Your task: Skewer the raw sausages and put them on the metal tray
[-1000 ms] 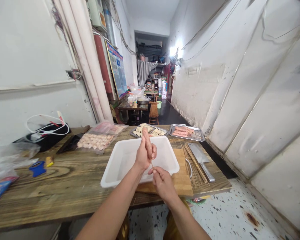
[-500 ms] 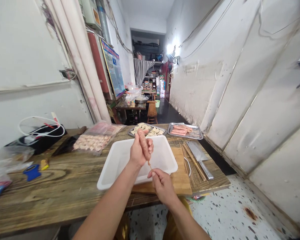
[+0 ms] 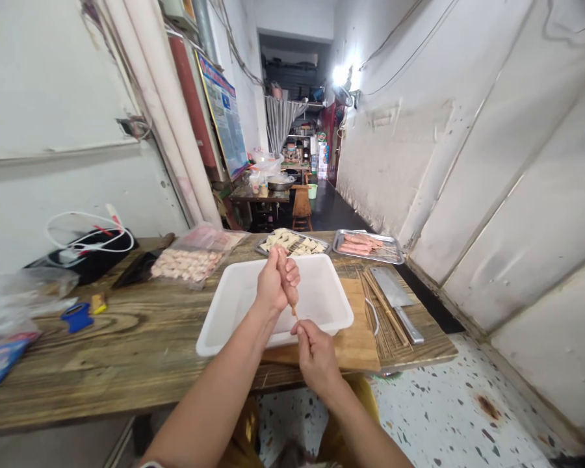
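While the left hand [image 3: 275, 283] clenches its fingers [image 3: 292, 276] around a soft pink sausage [image 3: 283, 262], the right hand [image 3: 316, 359] pinches a thin bamboo skewer [image 3: 295, 313] at its lower end (the upper end is hidden by the left fingers). Both sit above a white plastic tray [image 3: 331, 302]. The sausage probably feels soft and slightly slippery, best held along its length, while the stiff skewer offers only its bare end for the 2 right fingertips. Right of the fingers lie a wooden cutting board [image 3: 355, 348], loose bamboo skewers [image 3: 377, 318] and a cleaver [image 3: 392, 287], leaving open room above the tray
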Demonstrator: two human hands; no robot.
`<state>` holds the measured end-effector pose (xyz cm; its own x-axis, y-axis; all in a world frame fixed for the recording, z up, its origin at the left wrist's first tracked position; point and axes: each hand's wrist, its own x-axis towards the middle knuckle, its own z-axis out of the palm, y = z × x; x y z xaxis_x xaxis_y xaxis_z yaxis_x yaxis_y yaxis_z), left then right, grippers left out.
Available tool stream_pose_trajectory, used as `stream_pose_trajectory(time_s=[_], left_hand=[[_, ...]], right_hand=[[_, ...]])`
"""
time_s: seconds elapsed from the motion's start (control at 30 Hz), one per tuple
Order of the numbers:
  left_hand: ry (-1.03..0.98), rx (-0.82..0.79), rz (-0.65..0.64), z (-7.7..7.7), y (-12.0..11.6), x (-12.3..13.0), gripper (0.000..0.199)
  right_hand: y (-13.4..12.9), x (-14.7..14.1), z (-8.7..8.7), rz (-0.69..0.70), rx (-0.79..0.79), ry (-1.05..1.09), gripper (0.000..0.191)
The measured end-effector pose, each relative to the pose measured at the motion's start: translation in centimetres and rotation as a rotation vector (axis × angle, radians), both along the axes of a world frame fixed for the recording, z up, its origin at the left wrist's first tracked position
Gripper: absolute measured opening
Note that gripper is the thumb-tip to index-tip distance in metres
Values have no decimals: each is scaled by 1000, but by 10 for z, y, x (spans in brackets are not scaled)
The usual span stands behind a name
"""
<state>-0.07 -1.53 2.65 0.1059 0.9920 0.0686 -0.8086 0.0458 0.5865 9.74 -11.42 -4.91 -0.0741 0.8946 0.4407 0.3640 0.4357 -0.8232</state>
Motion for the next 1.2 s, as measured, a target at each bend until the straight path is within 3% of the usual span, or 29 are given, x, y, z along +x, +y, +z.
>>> stream_pose_trajectory(time_s=[0.17, 0.4, 0.63, 0.8, 0.97, 1.2], left_hand=[[63, -91, 31, -7, 6, -2, 31], [137, -149, -4, -16, 9, -2, 41], [57, -131, -4, -10, 1, 1, 34], [121, -109, 32, -3, -3, 4, 36], [162, -87, 60, -5, -2, 1, 35], [172, -113, 79, -9, -1, 1, 37]], right_hand=[[5, 11, 9, 48, -42, -76, 29], [4, 7, 8, -5, -90, 59, 29], [2, -1, 7, -28, -20, -10, 33], [2, -3, 9, -29, -20, -32, 33], [7, 2, 14, 88, -61, -21, 29], [8, 1, 14, 57, -63, 17, 32]])
